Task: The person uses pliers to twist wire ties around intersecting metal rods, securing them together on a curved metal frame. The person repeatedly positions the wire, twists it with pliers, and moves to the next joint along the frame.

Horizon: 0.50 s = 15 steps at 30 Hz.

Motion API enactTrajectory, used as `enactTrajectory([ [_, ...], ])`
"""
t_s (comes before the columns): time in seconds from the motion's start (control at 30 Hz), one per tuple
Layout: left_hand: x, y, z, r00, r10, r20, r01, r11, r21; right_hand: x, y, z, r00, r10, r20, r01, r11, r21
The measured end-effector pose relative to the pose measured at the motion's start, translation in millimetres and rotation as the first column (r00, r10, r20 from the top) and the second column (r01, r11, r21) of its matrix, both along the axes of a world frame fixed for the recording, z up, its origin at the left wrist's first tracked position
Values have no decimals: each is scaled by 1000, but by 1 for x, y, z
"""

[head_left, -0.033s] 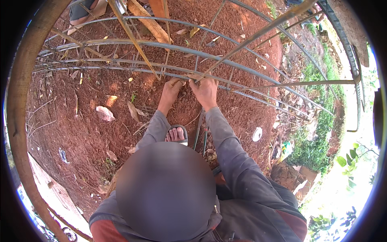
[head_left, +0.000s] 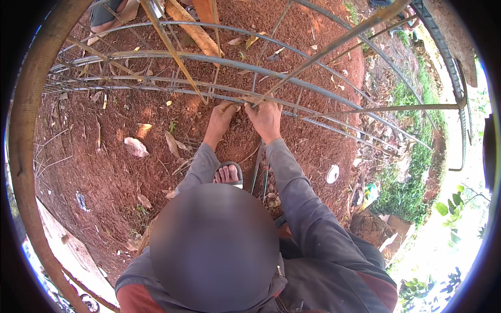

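A cage of long grey rebar (head_left: 302,82), crossed by thinner rusty rods, spans the view in front of me. At its nearest bar, my left hand (head_left: 221,124) is closed, with thumb and fingertips pinched together on the steel. Close beside it, my right hand (head_left: 265,121) is also closed, its fingers bent over the same bar where a thin rod crosses. The two hands' fingertips almost meet. Any thin wire between them is too small to make out. Below my hands, a long-handled tool with green grips (head_left: 265,178) lies on the soil, its lower end hidden.
Curved in this view, a thick wooden pole (head_left: 26,130) stands at the left. A wooden plank (head_left: 195,31) rests beyond the cage. My sandalled foot (head_left: 228,173) is beside the tool. Dry leaves dot the red soil (head_left: 104,182); grass (head_left: 412,182) grows at right.
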State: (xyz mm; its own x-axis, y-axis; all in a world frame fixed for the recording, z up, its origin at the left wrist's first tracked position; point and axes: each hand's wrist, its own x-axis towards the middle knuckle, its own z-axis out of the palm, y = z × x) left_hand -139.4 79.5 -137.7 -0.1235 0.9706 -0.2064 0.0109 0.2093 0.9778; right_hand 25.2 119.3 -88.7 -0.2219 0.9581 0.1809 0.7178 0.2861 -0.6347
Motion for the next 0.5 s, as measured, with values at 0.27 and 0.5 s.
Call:
enactTrajectory([
  [0.27,9,-3,-9,974,86,210,-92,996,17,2,-3,-8,1000,2,25,-2,999,34],
  [0.5,37,-4,11,749,304,588,-214,952,-220,16,4,2,992,125,9,-124,990,-68],
])
